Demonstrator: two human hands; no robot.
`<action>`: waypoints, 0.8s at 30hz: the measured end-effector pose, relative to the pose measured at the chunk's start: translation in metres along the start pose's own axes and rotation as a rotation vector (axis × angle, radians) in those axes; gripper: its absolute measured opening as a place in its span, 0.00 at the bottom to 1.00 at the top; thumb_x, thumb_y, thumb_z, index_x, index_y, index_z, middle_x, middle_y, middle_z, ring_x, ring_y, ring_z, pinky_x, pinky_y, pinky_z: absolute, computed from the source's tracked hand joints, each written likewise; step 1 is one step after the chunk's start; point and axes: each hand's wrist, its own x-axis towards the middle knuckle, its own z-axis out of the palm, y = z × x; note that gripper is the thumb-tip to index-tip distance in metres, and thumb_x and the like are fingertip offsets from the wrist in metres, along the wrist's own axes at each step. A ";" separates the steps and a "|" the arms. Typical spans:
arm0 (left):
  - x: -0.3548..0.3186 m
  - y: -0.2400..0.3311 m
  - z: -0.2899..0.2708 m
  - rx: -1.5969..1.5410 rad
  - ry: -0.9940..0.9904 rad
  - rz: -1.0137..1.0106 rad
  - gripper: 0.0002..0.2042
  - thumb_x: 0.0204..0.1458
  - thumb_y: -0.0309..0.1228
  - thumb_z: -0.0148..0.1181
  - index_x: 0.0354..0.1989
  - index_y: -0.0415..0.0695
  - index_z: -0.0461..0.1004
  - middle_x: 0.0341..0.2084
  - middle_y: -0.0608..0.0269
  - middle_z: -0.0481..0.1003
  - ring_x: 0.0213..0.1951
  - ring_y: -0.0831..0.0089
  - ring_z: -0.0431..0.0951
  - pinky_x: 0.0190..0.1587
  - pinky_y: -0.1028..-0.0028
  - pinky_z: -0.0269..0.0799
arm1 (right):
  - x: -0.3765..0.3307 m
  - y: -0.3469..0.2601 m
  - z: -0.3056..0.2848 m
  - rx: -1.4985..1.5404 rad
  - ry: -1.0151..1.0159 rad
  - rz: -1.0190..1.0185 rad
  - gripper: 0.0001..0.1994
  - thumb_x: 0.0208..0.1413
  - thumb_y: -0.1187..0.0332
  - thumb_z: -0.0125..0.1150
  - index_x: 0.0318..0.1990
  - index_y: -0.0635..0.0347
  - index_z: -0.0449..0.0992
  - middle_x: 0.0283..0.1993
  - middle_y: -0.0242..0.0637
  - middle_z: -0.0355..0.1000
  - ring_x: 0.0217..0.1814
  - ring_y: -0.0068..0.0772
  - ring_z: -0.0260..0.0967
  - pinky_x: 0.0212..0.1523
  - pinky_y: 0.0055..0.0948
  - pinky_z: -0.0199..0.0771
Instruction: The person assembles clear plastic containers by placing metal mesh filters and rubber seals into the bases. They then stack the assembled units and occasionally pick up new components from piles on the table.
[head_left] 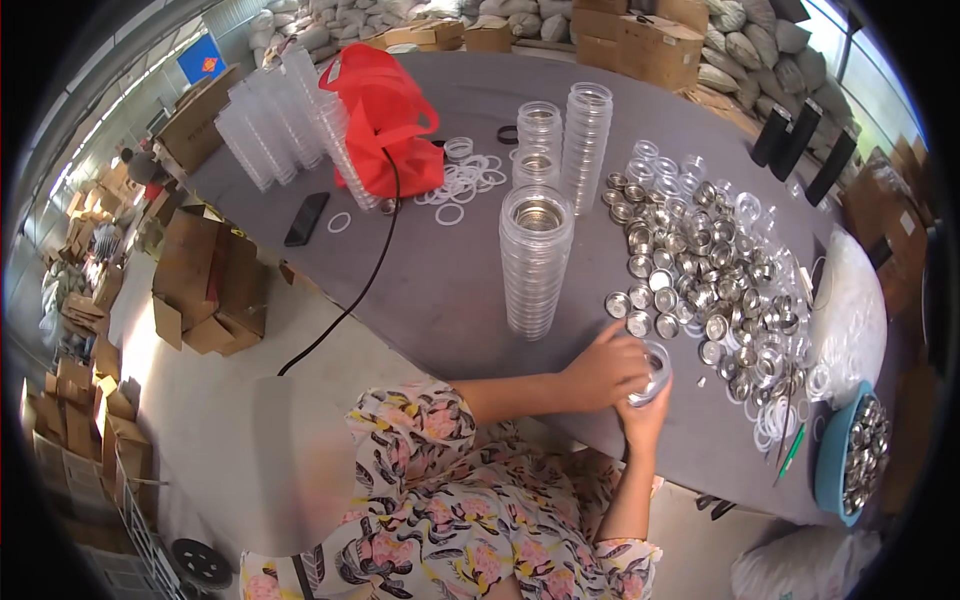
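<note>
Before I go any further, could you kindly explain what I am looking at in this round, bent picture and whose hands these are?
There is no machine here: a person works with bare hands, and a wide-angle camera worn on their head looks down, which bends straight edges near the rim. The left hand and right hand meet at the near edge of the grey table, together holding a small clear round container. Beside them lies a heap of small shiny metal cups mixed with clear lids. Tall stacks of clear containers stand in the middle, white rings lie further back by a red bag, and a blue tub of metal parts sits on the right. A black phone lies on the left.
</note>
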 end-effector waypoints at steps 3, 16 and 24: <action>-0.001 0.019 -0.027 -0.193 0.199 -0.114 0.07 0.49 0.30 0.56 0.35 0.43 0.74 0.32 0.62 0.72 0.45 0.62 0.70 0.59 0.54 0.52 | 0.001 0.004 -0.001 -0.056 -0.029 0.067 0.43 0.30 0.67 0.77 0.57 0.64 0.58 0.51 0.44 0.66 0.52 0.35 0.65 0.52 0.32 0.65; 0.026 0.049 -0.227 0.665 0.153 -0.052 0.08 0.48 0.25 0.56 0.37 0.39 0.72 0.30 0.60 0.70 0.39 0.63 0.69 0.59 0.58 0.51 | 0.004 -0.008 -0.001 -0.037 -0.010 0.028 0.38 0.30 0.70 0.76 0.53 0.61 0.62 0.47 0.39 0.68 0.48 0.32 0.67 0.50 0.30 0.67; 0.035 0.053 -0.210 0.684 0.237 0.075 0.11 0.40 0.27 0.62 0.34 0.44 0.73 0.30 0.63 0.70 0.38 0.61 0.69 0.56 0.55 0.56 | 0.004 0.000 0.000 -0.053 -0.040 0.034 0.44 0.29 0.68 0.77 0.57 0.62 0.58 0.51 0.45 0.67 0.52 0.39 0.66 0.52 0.34 0.66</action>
